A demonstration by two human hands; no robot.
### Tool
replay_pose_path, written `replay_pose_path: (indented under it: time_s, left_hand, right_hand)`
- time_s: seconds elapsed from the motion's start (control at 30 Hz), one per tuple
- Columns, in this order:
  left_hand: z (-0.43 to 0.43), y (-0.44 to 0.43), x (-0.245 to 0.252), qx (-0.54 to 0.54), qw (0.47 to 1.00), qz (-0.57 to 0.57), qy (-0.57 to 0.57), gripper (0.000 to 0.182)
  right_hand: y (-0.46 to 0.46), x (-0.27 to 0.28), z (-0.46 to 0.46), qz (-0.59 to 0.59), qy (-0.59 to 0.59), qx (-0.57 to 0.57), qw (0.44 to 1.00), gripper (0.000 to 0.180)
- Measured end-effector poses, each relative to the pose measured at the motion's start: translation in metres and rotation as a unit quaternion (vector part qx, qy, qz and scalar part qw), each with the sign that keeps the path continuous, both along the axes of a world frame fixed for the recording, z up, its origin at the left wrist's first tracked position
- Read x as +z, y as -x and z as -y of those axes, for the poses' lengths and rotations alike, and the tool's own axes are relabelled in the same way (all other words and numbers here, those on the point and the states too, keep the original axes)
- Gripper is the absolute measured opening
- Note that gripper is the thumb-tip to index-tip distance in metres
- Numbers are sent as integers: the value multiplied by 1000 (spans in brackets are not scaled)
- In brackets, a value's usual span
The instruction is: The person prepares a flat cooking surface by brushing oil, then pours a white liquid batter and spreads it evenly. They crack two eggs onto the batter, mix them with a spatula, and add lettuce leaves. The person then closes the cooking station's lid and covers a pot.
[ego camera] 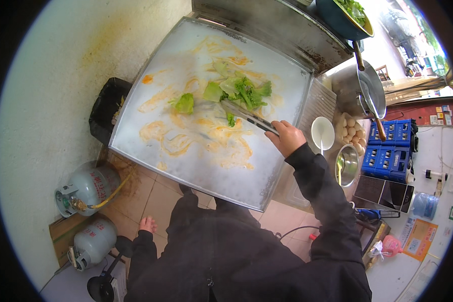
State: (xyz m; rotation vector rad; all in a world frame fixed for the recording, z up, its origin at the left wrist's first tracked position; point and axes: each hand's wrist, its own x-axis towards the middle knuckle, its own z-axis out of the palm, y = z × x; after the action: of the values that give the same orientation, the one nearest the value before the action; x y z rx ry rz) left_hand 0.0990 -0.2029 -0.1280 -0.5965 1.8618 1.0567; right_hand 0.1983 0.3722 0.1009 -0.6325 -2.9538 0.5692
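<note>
My right hand [287,137] grips a pair of long metal tongs [251,116] over a large flat griddle [154,49]. The tongs' tips meet a heap of green lettuce leaves [245,90] near the griddle's middle. One separate lettuce piece [184,103] lies to the left of the heap. Orange-yellow streaks of sauce or egg [173,145] smear the pale surface, and steam hazes it. My left hand [148,224] hangs low beside my body with loosely bent fingers, holding nothing that I can see.
Right of the griddle stand a white bowl [323,132], eggs [350,132], a steel bowl [348,171] and a steel pot [349,88]. A bowl of greens [336,22] sits beyond. Gas cylinders [94,185] and a black bin [104,109] stand left, near the wall.
</note>
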Motion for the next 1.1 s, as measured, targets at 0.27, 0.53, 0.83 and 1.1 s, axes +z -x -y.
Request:
replay_pose_path:
  time_s: [0.27,0.53,0.83,1.1]
  left_hand:
    - [2,-4,0,34,999,14,-3,27]
    - [-3,-5,2,11,999,26,21,36]
    - [-10,-5,6,1,1000,15,12,29]
    - [-7,-9,1,6,1000,2,-2,28]
  right_hand:
    - [-4,5,-4,41,-59,-81,994,27]
    - [14,-5,11,21,-125,-14,992,26]
    - [24,-1,9,39,-158,19,986,18]
    - [-8,28,2,25,-116,-45,992,18]
